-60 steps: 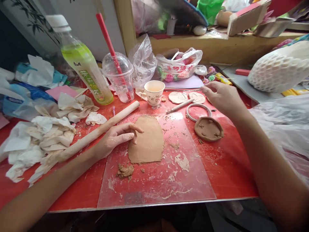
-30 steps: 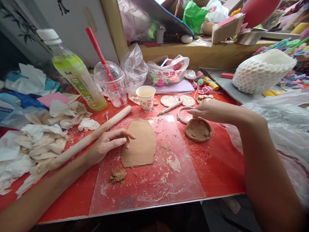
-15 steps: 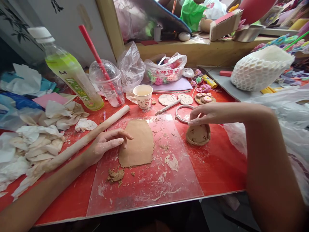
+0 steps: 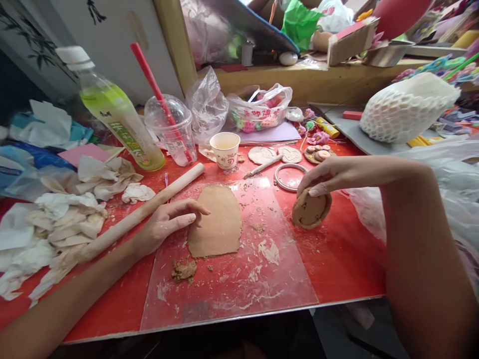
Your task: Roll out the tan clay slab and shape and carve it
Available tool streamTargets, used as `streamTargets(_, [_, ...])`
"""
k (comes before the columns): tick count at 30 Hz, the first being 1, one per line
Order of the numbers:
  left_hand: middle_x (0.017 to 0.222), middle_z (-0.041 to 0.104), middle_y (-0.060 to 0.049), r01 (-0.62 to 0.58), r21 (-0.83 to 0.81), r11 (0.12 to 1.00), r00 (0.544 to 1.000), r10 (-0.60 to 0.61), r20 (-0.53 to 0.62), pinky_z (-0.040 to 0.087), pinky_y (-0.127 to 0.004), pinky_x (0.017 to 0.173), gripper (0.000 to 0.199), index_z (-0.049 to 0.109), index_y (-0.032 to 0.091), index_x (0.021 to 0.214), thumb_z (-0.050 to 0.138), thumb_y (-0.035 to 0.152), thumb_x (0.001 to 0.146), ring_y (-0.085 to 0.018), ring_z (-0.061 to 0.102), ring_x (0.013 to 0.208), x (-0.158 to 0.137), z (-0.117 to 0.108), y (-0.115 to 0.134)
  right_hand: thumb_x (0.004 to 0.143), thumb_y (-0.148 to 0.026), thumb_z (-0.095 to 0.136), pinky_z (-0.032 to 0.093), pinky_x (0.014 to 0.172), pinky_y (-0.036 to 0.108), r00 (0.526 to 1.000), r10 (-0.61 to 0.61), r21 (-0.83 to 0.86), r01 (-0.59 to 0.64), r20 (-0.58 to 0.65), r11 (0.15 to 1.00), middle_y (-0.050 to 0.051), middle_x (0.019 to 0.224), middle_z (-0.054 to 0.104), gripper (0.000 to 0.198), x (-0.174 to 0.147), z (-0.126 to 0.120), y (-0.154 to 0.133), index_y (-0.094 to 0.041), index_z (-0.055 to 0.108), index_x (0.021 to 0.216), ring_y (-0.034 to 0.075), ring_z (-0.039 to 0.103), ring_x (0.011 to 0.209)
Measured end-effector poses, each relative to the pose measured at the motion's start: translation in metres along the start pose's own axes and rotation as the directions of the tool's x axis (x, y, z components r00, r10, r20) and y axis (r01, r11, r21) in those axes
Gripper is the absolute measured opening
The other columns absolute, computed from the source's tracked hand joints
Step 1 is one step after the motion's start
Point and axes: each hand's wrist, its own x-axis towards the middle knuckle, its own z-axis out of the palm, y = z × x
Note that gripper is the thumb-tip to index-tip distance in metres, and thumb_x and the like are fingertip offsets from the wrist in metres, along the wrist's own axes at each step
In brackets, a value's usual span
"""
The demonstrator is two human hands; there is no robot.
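Observation:
A flat, rolled-out clay slab [image 4: 219,227] lies on a clear plastic sheet [image 4: 232,299] in front of me. My left hand [image 4: 172,222] hovers over or rests at the slab's left edge, fingers loosely stretched and apart. My right hand [image 4: 318,179] pinches the rim of a round, shallow clay dish [image 4: 311,209], which is tilted up from the red table. Behind the dish lies a pale ring [image 4: 291,187]. A lump of crumbly clay [image 4: 184,269] sits below the slab, and a wooden rolling pin [image 4: 149,212] lies left of it.
A paper cup [image 4: 224,152], a lidded plastic cup [image 4: 175,144] and a drink bottle [image 4: 123,129] stand at the back. Crumpled tissues [image 4: 71,219] cover the left side. A clay-tipped tool [image 4: 264,166] lies beside flat clay discs [image 4: 261,155]. Plastic bags [image 4: 364,209] lie at right.
My right hand has taken hold of the round clay dish's rim and tilted it up from the table. My left hand keeps its place beside the slab. The view has shifted slightly.

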Motion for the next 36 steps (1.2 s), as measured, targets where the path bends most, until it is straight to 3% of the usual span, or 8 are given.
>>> streamTargets(4, [0.093, 0.060, -0.003, -0.065, 0.073, 0.995, 0.981, 0.077, -0.177, 0.044, -0.024, 0.077, 0.021, 0.061, 0.021, 0.101, 0.053, 0.032, 0.085, -0.014, 0.055, 0.086, 0.000, 0.002, 0.005, 0.076, -0.039, 0.062, 0.048, 0.074, 0.029, 0.983, -0.135, 0.142, 0.152, -0.122, 0.978, 0.001, 0.093, 0.069, 0.026, 0.009, 0.008, -0.022, -0.024, 0.071, 0.095, 0.019, 0.061, 0.087])
streamTargets(6, [0.097, 0.060, -0.003, -0.079, 0.054, 0.995, 0.967, 0.089, -0.238, 0.044, -0.025, 0.080, 0.022, 0.059, 0.021, 0.103, 0.051, 0.033, 0.086, -0.014, 0.055, 0.089, 0.001, 0.004, 0.010, 0.074, -0.039, 0.065, 0.049, 0.074, 0.028, 0.968, -0.129, 0.308, 0.193, -0.216, 0.932, 0.003, 0.091, 0.069, 0.025, 0.024, 0.023, -0.036, -0.022, 0.072, 0.091, 0.018, 0.061, 0.086])
streamTargets(8, [0.100, 0.060, -0.004, -0.049, -0.028, 0.998, 0.974, 0.042, -0.222, 0.046, -0.026, 0.079, 0.024, 0.057, 0.020, 0.105, 0.048, 0.034, 0.088, -0.016, 0.056, 0.092, 0.003, 0.007, 0.015, 0.073, -0.039, 0.065, 0.050, 0.071, 0.027, 0.948, -0.079, 0.555, 0.247, -0.308, 0.794, 0.004, 0.086, 0.068, 0.025, 0.044, 0.045, -0.051, -0.020, 0.071, 0.088, 0.016, 0.061, 0.080])
streamTargets(12, [0.109, 0.059, -0.006, 0.054, -0.182, 0.982, 0.997, -0.064, -0.052, 0.049, -0.029, 0.080, 0.032, 0.050, 0.021, 0.115, 0.044, 0.039, 0.089, -0.017, 0.059, 0.094, -0.001, 0.023, 0.025, 0.077, -0.035, 0.063, 0.051, 0.079, 0.029, 0.904, 0.056, 0.843, 0.370, -0.423, 0.390, 0.004, 0.093, 0.068, 0.022, 0.075, 0.090, -0.071, -0.019, 0.068, 0.092, 0.014, 0.062, 0.082])
streamTargets(15, [0.104, 0.062, -0.005, 0.109, -0.233, 0.966, 0.992, -0.119, -0.029, 0.050, -0.028, 0.078, 0.034, 0.049, 0.021, 0.114, 0.047, 0.042, 0.088, -0.016, 0.061, 0.087, -0.007, 0.034, 0.032, 0.078, -0.035, 0.062, 0.050, 0.085, 0.031, 0.901, 0.088, 0.883, 0.391, -0.425, 0.260, 0.005, 0.105, 0.066, 0.024, 0.083, 0.111, -0.078, -0.021, 0.066, 0.098, 0.016, 0.061, 0.092])
streamTargets(22, [0.074, 0.064, -0.001, 0.176, -0.167, 0.970, 0.946, -0.214, -0.243, 0.049, -0.026, 0.059, 0.028, 0.058, 0.017, 0.090, 0.051, 0.044, 0.084, -0.015, 0.061, 0.064, -0.008, 0.033, 0.026, 0.085, -0.040, 0.052, 0.046, 0.092, 0.031, 0.932, 0.084, 0.925, 0.335, -0.354, 0.178, 0.007, 0.117, 0.060, 0.031, 0.080, 0.134, -0.090, -0.022, 0.059, 0.110, 0.016, 0.058, 0.102])
streamTargets(28, [0.086, 0.063, -0.001, 0.150, -0.088, 0.985, 0.948, -0.168, -0.271, 0.049, -0.029, 0.066, 0.028, 0.060, 0.019, 0.090, 0.048, 0.043, 0.086, -0.016, 0.059, 0.072, -0.008, 0.027, 0.024, 0.088, -0.037, 0.048, 0.044, 0.093, 0.032, 0.933, 0.012, 0.920, 0.351, -0.359, 0.171, 0.005, 0.126, 0.054, 0.035, 0.080, 0.139, -0.094, -0.027, 0.051, 0.122, 0.017, 0.055, 0.109])
streamTargets(36, [0.100, 0.062, -0.001, 0.083, 0.077, 0.994, 0.941, -0.052, -0.336, 0.049, -0.025, 0.070, 0.030, 0.059, 0.021, 0.104, 0.052, 0.043, 0.084, -0.016, 0.059, 0.084, -0.003, 0.019, 0.032, 0.087, -0.033, 0.051, 0.048, 0.081, 0.030, 0.927, -0.030, 0.896, 0.371, -0.375, 0.245, 0.004, 0.125, 0.055, 0.034, 0.082, 0.139, -0.089, -0.028, 0.054, 0.120, 0.017, 0.058, 0.102])
